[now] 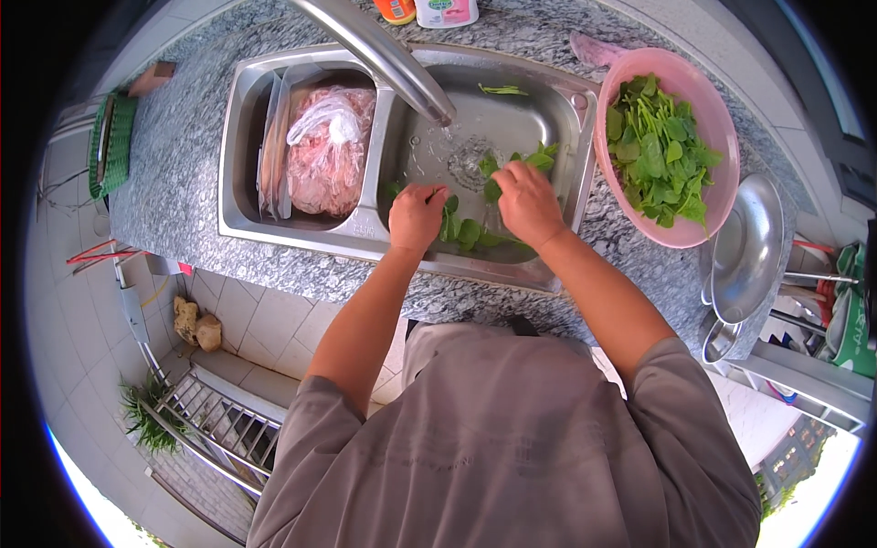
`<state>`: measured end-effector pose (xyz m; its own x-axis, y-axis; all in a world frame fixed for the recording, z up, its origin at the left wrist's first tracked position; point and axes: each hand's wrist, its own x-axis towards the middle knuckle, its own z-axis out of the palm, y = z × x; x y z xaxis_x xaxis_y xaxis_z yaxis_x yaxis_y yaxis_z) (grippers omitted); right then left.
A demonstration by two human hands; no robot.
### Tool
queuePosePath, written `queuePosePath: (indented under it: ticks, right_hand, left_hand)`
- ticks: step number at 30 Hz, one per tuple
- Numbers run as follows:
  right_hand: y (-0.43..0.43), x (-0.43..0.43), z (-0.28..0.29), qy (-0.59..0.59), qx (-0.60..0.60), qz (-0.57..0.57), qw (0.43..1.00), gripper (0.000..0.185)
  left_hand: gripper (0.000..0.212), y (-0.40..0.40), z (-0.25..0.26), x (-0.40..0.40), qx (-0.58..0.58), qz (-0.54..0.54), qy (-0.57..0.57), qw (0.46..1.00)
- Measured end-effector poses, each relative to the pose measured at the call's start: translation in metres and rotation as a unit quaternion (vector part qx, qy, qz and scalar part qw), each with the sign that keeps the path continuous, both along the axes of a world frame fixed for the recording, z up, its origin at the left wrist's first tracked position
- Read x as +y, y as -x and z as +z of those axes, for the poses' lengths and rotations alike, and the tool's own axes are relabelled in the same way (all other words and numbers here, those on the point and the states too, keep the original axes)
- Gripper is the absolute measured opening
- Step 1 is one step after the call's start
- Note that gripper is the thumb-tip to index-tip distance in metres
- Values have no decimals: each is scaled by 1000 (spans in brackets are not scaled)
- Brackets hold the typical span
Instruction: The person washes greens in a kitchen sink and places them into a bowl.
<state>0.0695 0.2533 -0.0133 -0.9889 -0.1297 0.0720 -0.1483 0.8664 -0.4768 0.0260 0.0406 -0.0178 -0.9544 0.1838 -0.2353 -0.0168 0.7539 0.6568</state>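
Note:
Both my hands work over the right basin (431, 75) of a stainless-steel double sink. My left hand (414, 218) is at the basin's near left side, its fingers curled on leafy greens (468, 234). My right hand (529, 204), to the right, pinches more greens (541, 160) whose leaves stick out past the fingertips. The fingertips of both hands are partly hidden. Above them the spout of a metal faucet (404, 65) points into the basin, where the water ripples. A few loose green stems (503, 90) lie near the back wall.
A pink plastic basin (721, 147) full of leafy greens (661, 147) stands right of the sink. A metal bowl (747, 250) is beyond it. In the left basin lies a plastic bag of pinkish meat (329, 164). Bottles (447, 12) stand behind the faucet on the granite counter (181, 151).

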Motion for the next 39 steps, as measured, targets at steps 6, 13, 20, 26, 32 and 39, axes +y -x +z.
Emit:
queuePosePath:
  ticks: [6, 13, 20, 26, 32, 39]
  right_hand:
    - [30, 44, -15, -132, -227, 66, 963, 18]
    - [16, 38, 2, 383, -268, -153, 870, 22]
    - [-2, 22, 9, 432, -288, -131, 844, 19]
    - [-10, 23, -6, 407, -295, -168, 848, 24]
    - [-12, 27, -30, 334, -286, -272, 856, 27]
    - [-2, 20, 7, 639, -350, -222, 649, 26]
  left_hand:
    - [21, 0, -48, 7, -70, -324, 211, 919]
    - [15, 1, -15, 21, -17, 65, -189, 980]
    - [38, 19, 42, 29, 181, -263, -147, 936]
    - [12, 24, 22, 36, 179, -20, -230, 956]
    - [16, 37, -33, -1, -114, 374, -360, 847]
    - [22, 28, -9, 22, -262, 146, -411, 861]
